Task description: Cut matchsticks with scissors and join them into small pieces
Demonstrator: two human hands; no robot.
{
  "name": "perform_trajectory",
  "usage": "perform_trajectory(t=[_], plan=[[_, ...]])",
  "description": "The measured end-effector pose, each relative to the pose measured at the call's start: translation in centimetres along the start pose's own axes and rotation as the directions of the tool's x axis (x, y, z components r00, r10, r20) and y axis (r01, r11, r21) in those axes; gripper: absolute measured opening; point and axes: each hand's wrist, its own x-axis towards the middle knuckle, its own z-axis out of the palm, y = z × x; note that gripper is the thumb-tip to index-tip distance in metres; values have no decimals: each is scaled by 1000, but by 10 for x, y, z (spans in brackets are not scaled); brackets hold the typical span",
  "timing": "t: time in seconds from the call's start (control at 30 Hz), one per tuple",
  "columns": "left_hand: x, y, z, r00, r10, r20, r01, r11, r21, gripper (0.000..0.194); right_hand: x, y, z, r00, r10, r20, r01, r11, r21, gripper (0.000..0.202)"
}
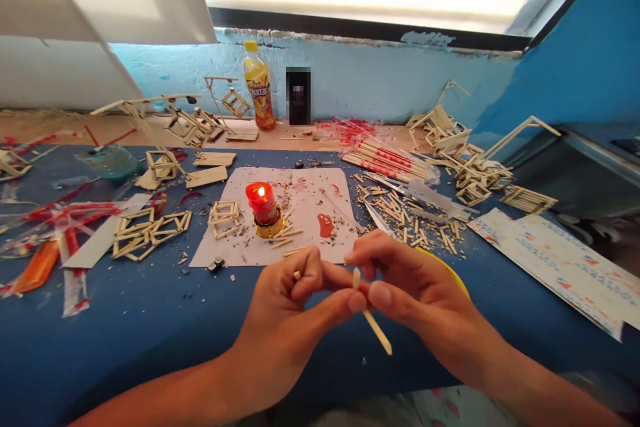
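My left hand is closed, its thumb and forefinger pinching a short bamboo stick. The stick slants down to the right, one end showing above the thumbs. The end of another small stick pokes out between the curled fingers of the same hand. My right hand meets the left, its thumb and fingers pinched at the slanting stick. Beyond them a lit red candle stands on a gold base, on a white sheet strewn with dark crumbs. Beside the candle sits a small stick cube frame.
Several stick frames are piled at right, with others at left. Cut stick pieces and a scissors-like blade lie right of the sheet. Packaged chopsticks and a drink bottle are farther back.
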Motion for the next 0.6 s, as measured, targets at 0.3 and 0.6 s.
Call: perform_trajectory(t=[0.3, 0.6], plan=[[-29, 0, -20, 995, 80, 62, -101, 830, 549, 53, -35, 38, -69, 916, 140, -375, -398, 417, -817, 22], [-40, -3, -20, 983, 113, -148, -21, 859, 511, 54, -45, 24, -77, 903, 223, -367, -412, 687, -598, 11]])
